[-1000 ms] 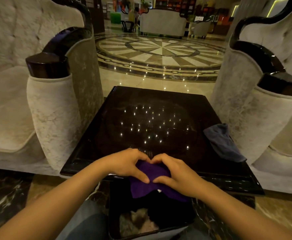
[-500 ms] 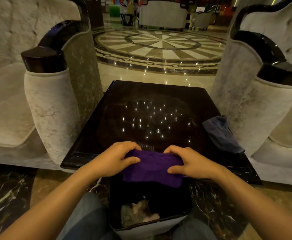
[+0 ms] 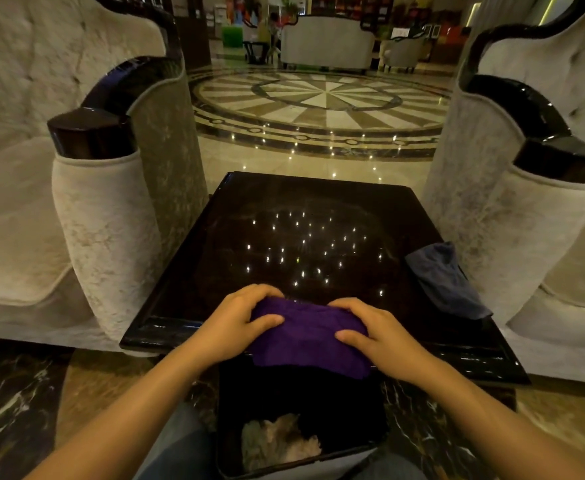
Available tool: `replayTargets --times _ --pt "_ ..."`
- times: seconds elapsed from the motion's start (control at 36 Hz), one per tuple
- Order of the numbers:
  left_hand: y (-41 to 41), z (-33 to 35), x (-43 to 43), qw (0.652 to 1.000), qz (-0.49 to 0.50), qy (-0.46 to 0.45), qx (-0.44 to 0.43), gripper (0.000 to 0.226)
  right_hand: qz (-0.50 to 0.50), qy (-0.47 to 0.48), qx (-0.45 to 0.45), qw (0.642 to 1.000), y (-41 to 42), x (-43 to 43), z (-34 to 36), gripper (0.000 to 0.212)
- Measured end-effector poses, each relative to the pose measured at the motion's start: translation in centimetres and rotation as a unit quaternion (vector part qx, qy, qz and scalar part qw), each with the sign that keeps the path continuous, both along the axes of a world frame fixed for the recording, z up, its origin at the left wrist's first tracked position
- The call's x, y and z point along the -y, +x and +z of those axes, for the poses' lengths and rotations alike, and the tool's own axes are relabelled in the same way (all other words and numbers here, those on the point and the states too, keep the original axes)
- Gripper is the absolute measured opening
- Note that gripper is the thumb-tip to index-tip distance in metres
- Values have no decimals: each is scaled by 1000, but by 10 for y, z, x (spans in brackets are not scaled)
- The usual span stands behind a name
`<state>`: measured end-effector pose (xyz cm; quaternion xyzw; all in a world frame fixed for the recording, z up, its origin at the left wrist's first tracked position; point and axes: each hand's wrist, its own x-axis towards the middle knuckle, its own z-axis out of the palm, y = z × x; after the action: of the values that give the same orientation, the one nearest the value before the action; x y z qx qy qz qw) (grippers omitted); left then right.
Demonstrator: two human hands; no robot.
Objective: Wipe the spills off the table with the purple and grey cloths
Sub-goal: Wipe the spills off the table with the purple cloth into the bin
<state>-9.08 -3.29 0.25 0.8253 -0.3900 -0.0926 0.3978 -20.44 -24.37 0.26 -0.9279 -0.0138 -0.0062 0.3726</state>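
A purple cloth [image 3: 310,337] lies spread over the near edge of the dark glossy table [image 3: 215,258], its lower part hanging past the rim. My left hand [image 3: 241,320] grips its left end and my right hand [image 3: 377,336] grips its right end, thumbs on top. A grey cloth [image 3: 443,280] lies crumpled at the table's right edge, apart from both hands. Any spills are hard to tell among the light reflections on the tabletop.
A pale upholstered armchair [image 3: 111,216] flanks the table on the left and another [image 3: 513,216] on the right. A dark bin [image 3: 298,427] with crumpled material inside stands right below the near edge, between my knees. Polished marble floor lies beyond.
My hands have spread apart and stretched the purple cloth out wide, then shifted it a little farther onto the table's near edge. The grey cloth has not moved.
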Motion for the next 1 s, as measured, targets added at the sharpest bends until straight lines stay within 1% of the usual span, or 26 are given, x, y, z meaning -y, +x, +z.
replayTargets --times 0.08,0.19,0.31,0.39,0.44,0.47,0.5,0.56,0.61,0.69,0.78,0.86,0.92,1.0 --pt "13 4 11 999 38 -9 11 36 -21 32 9 999 7 3 2 32" --pt "31 12 35 996 88 -25 23 43 -85 54 46 994 24 12 5 30" --pt "45 14 63 992 118 -45 16 44 -150 0 67 986 38 20 -1 23" --pt "49 7 75 995 90 -41 -32 43 -186 -71 23 980 41 22 -13 25" --pt "50 -3 75 997 68 -4 -28 45 -169 -170 -31 970 41 24 -21 33" --pt "52 -8 74 998 64 21 -9 46 -159 -215 -44 963 43 26 -24 39" --pt "54 -13 70 996 67 49 14 47 -148 -238 -46 959 44 27 -25 45" --pt "58 -23 62 988 86 110 64 48 -110 -237 -37 965 49 30 -22 56" --pt "64 -32 54 973 107 178 100 50 -40 -231 -37 971 56 32 -18 62" --pt "73 -43 39 954 127 249 106 51 35 -242 -72 967 70 28 -17 68" --pt "81 -51 28 944 152 275 105 51 64 -292 -97 949 82 24 -20 66" --pt "87 -55 24 938 168 289 93 52 58 -340 -89 935 86 23 -25 58" --pt "92 -56 25 934 170 300 97 52 42 -345 -68 935 85 23 -27 52" --pt "97 -56 31 931 159 313 99 53 16 -320 -35 947 83 19 -27 48"
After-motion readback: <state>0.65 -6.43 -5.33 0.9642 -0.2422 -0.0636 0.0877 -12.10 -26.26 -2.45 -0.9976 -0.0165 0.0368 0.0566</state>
